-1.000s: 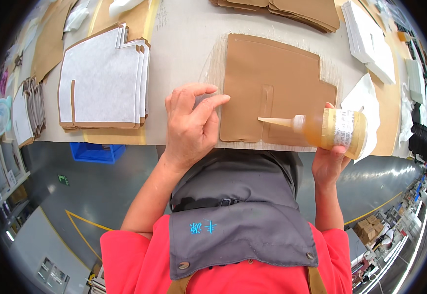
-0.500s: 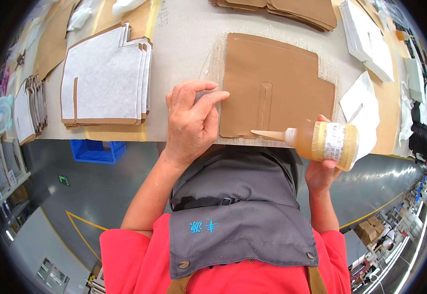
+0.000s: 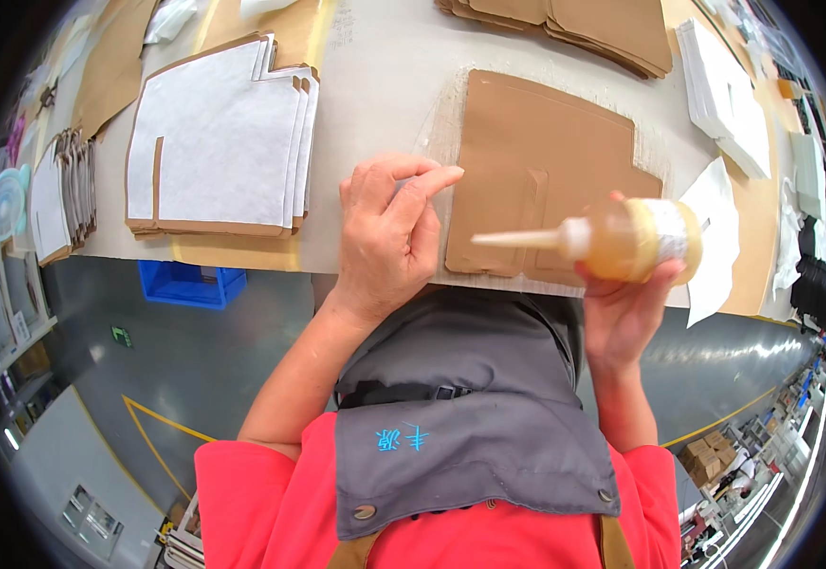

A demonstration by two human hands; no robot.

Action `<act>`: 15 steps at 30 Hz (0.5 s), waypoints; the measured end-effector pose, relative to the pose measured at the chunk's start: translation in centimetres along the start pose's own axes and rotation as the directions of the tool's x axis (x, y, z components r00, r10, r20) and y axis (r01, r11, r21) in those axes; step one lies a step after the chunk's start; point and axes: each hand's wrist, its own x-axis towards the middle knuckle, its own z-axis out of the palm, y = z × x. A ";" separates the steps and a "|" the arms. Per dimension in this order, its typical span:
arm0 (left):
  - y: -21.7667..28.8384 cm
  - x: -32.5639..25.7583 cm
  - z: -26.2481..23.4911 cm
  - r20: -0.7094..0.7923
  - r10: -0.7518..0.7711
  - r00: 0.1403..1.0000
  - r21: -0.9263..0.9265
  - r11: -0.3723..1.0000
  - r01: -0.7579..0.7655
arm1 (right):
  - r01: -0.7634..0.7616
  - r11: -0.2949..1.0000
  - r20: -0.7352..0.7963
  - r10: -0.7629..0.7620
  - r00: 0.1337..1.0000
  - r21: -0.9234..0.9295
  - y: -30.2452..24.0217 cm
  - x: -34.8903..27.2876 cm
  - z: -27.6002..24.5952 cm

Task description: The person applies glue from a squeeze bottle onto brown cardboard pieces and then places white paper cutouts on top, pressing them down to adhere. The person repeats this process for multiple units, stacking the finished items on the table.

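A brown leather-like panel (image 3: pixel 498 133) with a notched right corner and a raised slot outline lies flat on the table before me. My right hand (image 3: pixel 626 308) grips a squeeze bottle (image 3: pixel 660 242) of amber liquid, slightly blurred. Its long pale nozzle points left over the panel's near part; whether the tip touches cannot be told. My left hand (image 3: pixel 386 223) is by the panel's left edge, fingers curled and the thumb against the index finger. Nothing shows between them. The thumb tip overlaps the panel's edge in view.
Left on the table (image 3: pixel 375 85) sits a stack of white-faced, brown-edged panels (image 3: pixel 219 142). More brown panels (image 3: pixel 612 33) lie at the far side. White sheets (image 3: pixel 726 104) and a loose white piece (image 3: pixel 712 237) are to the right. A blue crate (image 3: pixel 190 284) stands below the table edge.
The bottle has risen away from the panel's near edge and turned more level, its nozzle tip now farther in. My left thumb and index finger have come closer together. The whole view has shifted slightly.
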 end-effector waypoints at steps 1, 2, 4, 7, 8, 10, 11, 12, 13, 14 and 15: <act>0.0 0.1 0.0 -0.003 -0.002 1.000 -0.008 1.000 0.002 | -0.005 0.999 -0.001 0.005 1.000 0.042 -0.8 1.2 0.5; -0.1 0.2 0.0 -0.006 -0.004 1.000 -0.016 1.000 0.004 | 0.025 0.996 0.024 -0.027 0.999 0.082 -1.1 2.5 0.5; -0.1 0.2 -0.1 -0.008 -0.009 1.000 -0.027 1.000 0.008 | 0.118 0.993 0.043 -0.117 0.992 -0.023 -1.1 5.6 0.5; -0.2 0.3 0.0 -0.005 -0.011 1.000 -0.050 0.999 0.011 | 0.222 0.971 0.058 -0.217 0.974 -0.094 -0.7 9.4 1.1; -0.3 0.4 0.0 -0.003 -0.012 1.000 -0.059 0.998 0.011 | 0.239 0.966 0.065 -0.233 0.970 -0.103 -0.8 10.3 1.6; -0.5 0.3 0.1 -0.004 -0.016 1.000 -0.060 0.998 0.015 | 0.241 0.963 0.082 -0.232 0.969 -0.121 -0.7 11.3 2.6; -0.5 0.2 0.1 -0.003 -0.017 1.000 -0.063 0.998 0.017 | 0.239 0.961 0.084 -0.229 0.970 -0.136 -0.6 11.6 2.8; -0.5 0.2 0.1 0.004 -0.023 1.000 -0.063 0.998 0.023 | 0.236 0.960 0.085 -0.225 0.971 -0.152 -0.5 11.9 2.9; -0.3 0.3 -0.1 0.011 -0.028 1.000 -0.064 0.998 0.029 | 0.233 0.958 0.084 -0.222 0.971 -0.168 -0.3 12.1 3.0; -0.2 0.4 -0.2 0.020 -0.033 0.999 -0.066 0.997 0.034 | 0.240 0.954 0.082 -0.229 0.970 -0.180 -0.3 12.1 2.9; -0.2 0.4 -0.2 0.022 -0.038 0.999 -0.064 0.997 0.039 | 0.247 0.951 0.084 -0.235 0.968 -0.188 -0.1 12.2 3.0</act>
